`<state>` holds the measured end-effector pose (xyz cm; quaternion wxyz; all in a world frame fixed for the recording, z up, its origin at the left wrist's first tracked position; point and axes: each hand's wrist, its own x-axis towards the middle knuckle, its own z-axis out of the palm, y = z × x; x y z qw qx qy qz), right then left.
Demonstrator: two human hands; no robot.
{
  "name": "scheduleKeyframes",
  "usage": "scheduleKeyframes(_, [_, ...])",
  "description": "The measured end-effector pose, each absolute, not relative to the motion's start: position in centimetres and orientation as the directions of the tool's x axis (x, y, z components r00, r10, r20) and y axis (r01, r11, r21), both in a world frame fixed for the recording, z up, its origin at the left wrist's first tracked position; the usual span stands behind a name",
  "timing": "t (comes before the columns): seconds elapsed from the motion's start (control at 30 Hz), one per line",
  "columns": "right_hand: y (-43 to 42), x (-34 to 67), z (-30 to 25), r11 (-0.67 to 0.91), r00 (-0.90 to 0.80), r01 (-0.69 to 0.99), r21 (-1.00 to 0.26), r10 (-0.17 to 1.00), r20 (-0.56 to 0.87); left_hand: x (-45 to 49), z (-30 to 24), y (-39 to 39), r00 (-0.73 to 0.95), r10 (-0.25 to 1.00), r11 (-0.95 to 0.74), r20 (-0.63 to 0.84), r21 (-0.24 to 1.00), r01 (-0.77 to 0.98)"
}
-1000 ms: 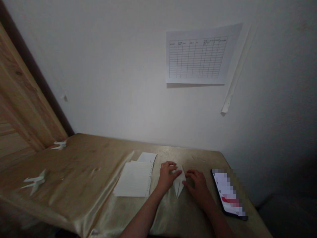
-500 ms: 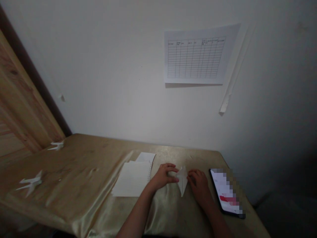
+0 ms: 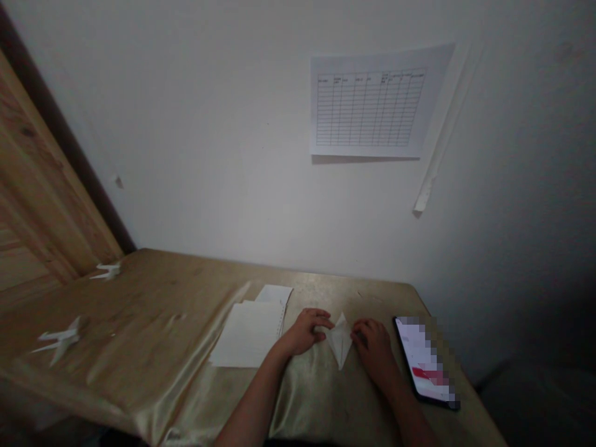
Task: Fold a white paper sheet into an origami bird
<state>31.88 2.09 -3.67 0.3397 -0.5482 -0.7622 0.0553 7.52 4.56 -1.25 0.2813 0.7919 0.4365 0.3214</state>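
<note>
A white sheet folded into a kite shape [image 3: 340,343] lies on the cloth between my hands, long point toward me, with a crease down its middle. My left hand [image 3: 305,330] is at its left corner, fingertips touching the upper left edge and thumb apart from the fingers. At the opposite corner, the curled fingers of my right hand [image 3: 373,341] pinch the paper's edge; their tips are partly hidden. Two folded white paper figures with pointed ends, one nearer [image 3: 60,339] and one farther [image 3: 107,271], stand at the table's left.
Left of my hands lies a stack of white paper [image 3: 249,335] with a perforated edge. A phone with a lit screen [image 3: 421,354] is to the right. Gold cloth [image 3: 195,298] covers the table, which meets a wall bearing a printed table sheet [image 3: 367,108].
The left side of the folded paper has spread outward, making the kite wider. My left thumb has drawn back from it to the left. My right hand stays in place.
</note>
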Motion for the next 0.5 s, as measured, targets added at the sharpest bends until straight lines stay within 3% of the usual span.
scheduleKeyframes(0.5, [2.3,31.7,-3.5,0.363,-0.171,0.836,-0.412,0.885,0.433,8.7,-0.6,4.4,0.355,0.906,-0.406,0.231,0.711,0.574])
